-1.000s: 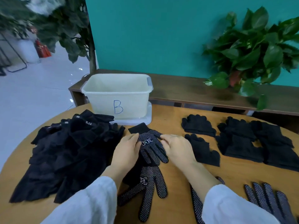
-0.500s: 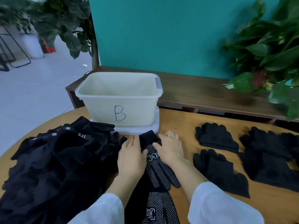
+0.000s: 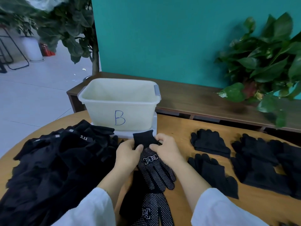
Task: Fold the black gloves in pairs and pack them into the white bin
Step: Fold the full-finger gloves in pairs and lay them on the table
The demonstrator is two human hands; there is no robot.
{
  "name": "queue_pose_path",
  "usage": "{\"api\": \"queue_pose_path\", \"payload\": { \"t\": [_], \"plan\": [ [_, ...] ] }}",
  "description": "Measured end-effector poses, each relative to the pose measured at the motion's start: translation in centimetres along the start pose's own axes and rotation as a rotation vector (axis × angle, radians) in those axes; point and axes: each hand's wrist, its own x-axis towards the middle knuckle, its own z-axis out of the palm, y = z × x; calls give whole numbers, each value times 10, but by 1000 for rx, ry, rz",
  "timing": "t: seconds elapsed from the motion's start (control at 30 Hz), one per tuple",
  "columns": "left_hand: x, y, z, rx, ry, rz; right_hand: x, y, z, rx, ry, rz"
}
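Observation:
A black glove with white dots point(image 3: 154, 168) lies on the wooden table point(image 3: 177, 129), its cuff toward the white bin point(image 3: 119, 101) marked B. My left hand point(image 3: 128, 154) pinches the cuff's left side and my right hand point(image 3: 167, 149) pinches its right side. A second dotted glove point(image 3: 149, 209) lies nearer me, between my sleeves. The bin looks empty and stands on its lid. A big heap of black gloves point(image 3: 53, 165) fills the left of the table. Several folded black glove pairs point(image 3: 210, 142) lie at the right.
A dark wooden bench point(image 3: 203, 98) runs behind the table along a teal wall. A leafy plant point(image 3: 267, 67) overhangs the right end, and another plant point(image 3: 68, 26) stands at the back left. The table's curved edge runs along the left.
My hands slid up the glove from its dotted palm to the cuff, and their fingers now curl on it. The camera moved closer and shifted left.

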Motion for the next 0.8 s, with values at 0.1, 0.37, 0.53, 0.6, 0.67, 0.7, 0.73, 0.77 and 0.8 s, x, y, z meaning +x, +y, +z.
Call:
{"api": "queue_pose_path", "payload": {
  "t": [0.1,0.37,0.53,0.6,0.67,0.7,0.73,0.77,0.8],
  "plan": [
    [-12,16,-11,-201,-6,-25,-15,-13,-12,93,-7,-42],
    [-48,65,-51,-548,-255,-28,-73,-63,-59,170,12,-135],
    [-80,93,-68,-479,-384,91,-117,-86,-83,159,15,-178],
    [-94,105,-76,-463,-396,121,-137,-96,-94,174,-10,-175],
    [-107,115,-83,-438,-418,141,-156,-104,-107,207,-60,-163],
    [-113,121,-86,-421,-447,142,-166,-108,-114,232,-102,-154],
    [-119,127,-89,-401,-479,137,-174,-111,-120,249,-131,-152],
    [-125,132,-90,-371,-500,133,-181,-112,-125,230,-134,-155],
    [-130,136,-90,-325,-503,139,-187,-112,-129,182,-115,-167]
  ]
}}
